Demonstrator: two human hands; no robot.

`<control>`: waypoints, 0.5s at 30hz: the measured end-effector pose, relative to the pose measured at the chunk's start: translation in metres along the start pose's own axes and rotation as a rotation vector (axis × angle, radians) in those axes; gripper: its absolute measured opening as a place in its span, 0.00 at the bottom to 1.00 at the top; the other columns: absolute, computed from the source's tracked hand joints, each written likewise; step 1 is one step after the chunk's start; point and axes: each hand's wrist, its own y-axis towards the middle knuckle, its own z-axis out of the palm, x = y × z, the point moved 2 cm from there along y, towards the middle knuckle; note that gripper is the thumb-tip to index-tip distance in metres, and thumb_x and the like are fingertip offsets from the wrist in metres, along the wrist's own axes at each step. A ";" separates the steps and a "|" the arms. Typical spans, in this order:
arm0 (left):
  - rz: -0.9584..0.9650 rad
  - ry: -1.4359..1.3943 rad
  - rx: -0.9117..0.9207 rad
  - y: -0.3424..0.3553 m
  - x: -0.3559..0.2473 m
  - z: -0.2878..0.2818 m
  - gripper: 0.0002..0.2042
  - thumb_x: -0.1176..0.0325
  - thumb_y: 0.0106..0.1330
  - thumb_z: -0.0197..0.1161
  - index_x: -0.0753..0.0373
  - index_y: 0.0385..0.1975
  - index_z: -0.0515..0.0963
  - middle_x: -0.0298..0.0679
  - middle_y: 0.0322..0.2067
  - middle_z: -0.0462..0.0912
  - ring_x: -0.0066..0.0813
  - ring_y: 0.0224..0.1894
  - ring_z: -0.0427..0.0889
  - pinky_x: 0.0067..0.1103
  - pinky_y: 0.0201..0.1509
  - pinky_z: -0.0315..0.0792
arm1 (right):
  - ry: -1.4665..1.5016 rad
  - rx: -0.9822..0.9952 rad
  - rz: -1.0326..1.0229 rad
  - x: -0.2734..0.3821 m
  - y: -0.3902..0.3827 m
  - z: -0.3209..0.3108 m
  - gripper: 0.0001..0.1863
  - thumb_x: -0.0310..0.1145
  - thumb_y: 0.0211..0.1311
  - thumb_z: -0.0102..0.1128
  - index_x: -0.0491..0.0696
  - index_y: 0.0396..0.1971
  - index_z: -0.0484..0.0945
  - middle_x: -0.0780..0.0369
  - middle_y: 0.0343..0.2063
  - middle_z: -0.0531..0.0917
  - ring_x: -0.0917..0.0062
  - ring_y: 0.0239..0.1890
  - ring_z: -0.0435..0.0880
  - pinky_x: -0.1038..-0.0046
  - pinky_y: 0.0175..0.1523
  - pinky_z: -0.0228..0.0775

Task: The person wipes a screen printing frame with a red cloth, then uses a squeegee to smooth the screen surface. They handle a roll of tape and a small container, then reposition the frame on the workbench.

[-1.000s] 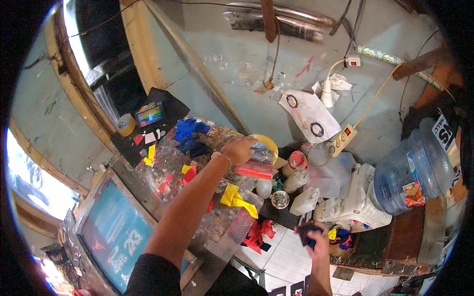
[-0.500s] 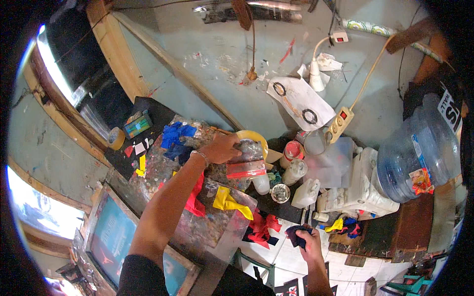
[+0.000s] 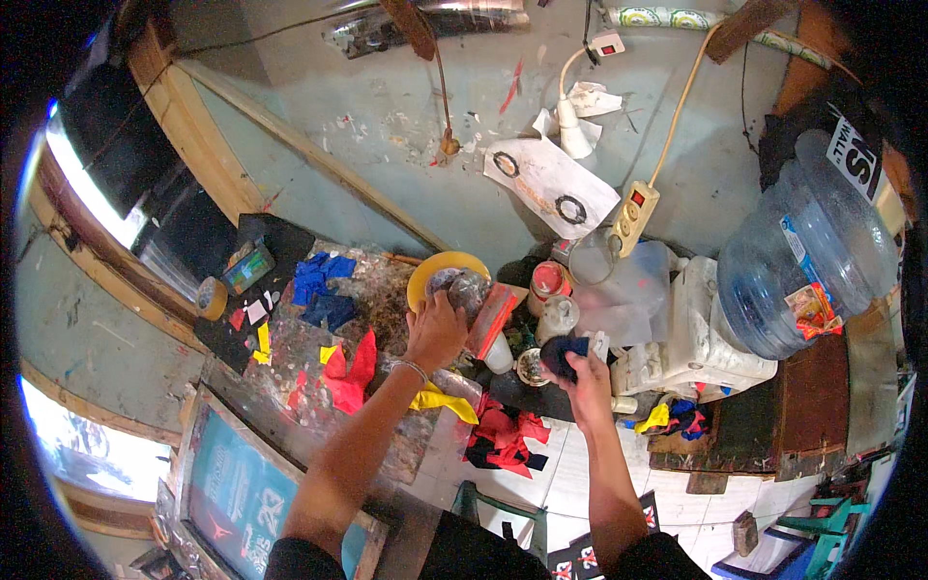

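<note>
My left hand [image 3: 435,333] grips a grey, paint-smeared scraper with a red strip [image 3: 491,319], tilted at the rim of a yellow bowl [image 3: 422,278]; its fingertips are partly hidden. My right hand [image 3: 585,382] pinches a dark navy cloth [image 3: 563,353] in front of the small containers. Just right of the scraper are a pink-topped tub [image 3: 549,278], a white jar [image 3: 559,315] and a small open can [image 3: 532,367]. Red [image 3: 350,377], yellow [image 3: 445,404] and blue rags [image 3: 319,280] lie on the paint-stained board [image 3: 300,377] around the left hand.
At right stand a large blue water jug [image 3: 773,251] and white jerrycans [image 3: 696,358]. A power strip [image 3: 633,217] hangs on the back wall. A framed screen [image 3: 222,483] leans at lower left. More rags [image 3: 498,435] show over the tiled floor.
The scraper in my left hand has swung from level to a steep tilt. My right hand has risen toward the containers with the dark cloth. The whole view has shifted.
</note>
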 end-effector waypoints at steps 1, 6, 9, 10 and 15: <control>-0.044 0.023 -0.024 -0.002 -0.011 -0.014 0.24 0.57 0.64 0.51 0.73 0.50 0.66 0.59 0.55 0.68 0.57 0.53 0.70 0.52 0.57 0.60 | -0.077 -0.010 -0.048 0.002 0.009 0.010 0.18 0.30 0.65 0.57 0.36 0.50 0.72 0.53 0.43 0.81 0.66 0.44 0.84 0.63 0.46 0.82; -0.062 0.126 -0.138 -0.005 -0.006 -0.009 0.28 0.54 0.63 0.49 0.75 0.52 0.66 0.58 0.56 0.69 0.57 0.59 0.65 0.52 0.61 0.57 | -0.664 -0.147 -0.452 -0.018 0.062 0.029 0.17 0.28 0.64 0.59 0.41 0.52 0.72 0.58 0.44 0.80 0.74 0.43 0.82 0.68 0.46 0.81; -0.084 0.162 -0.157 -0.004 0.001 -0.007 0.28 0.54 0.61 0.49 0.76 0.50 0.67 0.58 0.56 0.68 0.56 0.61 0.64 0.52 0.63 0.54 | -0.833 -0.159 -0.615 0.003 0.065 0.073 0.18 0.28 0.59 0.64 0.41 0.49 0.76 0.53 0.40 0.83 0.66 0.42 0.84 0.68 0.50 0.74; -0.088 0.167 -0.140 -0.003 0.001 -0.006 0.28 0.54 0.61 0.49 0.76 0.50 0.67 0.58 0.56 0.68 0.57 0.62 0.63 0.53 0.64 0.53 | -0.882 -0.161 -0.628 0.009 0.068 0.081 0.18 0.28 0.58 0.64 0.40 0.48 0.78 0.52 0.39 0.83 0.64 0.42 0.84 0.68 0.50 0.73; 0.000 -0.028 -0.255 0.006 0.005 0.010 0.28 0.54 0.63 0.51 0.73 0.54 0.67 0.59 0.60 0.66 0.54 0.69 0.56 0.57 0.70 0.40 | -1.111 -0.121 -0.760 -0.010 0.089 0.091 0.13 0.24 0.58 0.61 0.40 0.44 0.80 0.48 0.34 0.80 0.55 0.35 0.80 0.60 0.43 0.72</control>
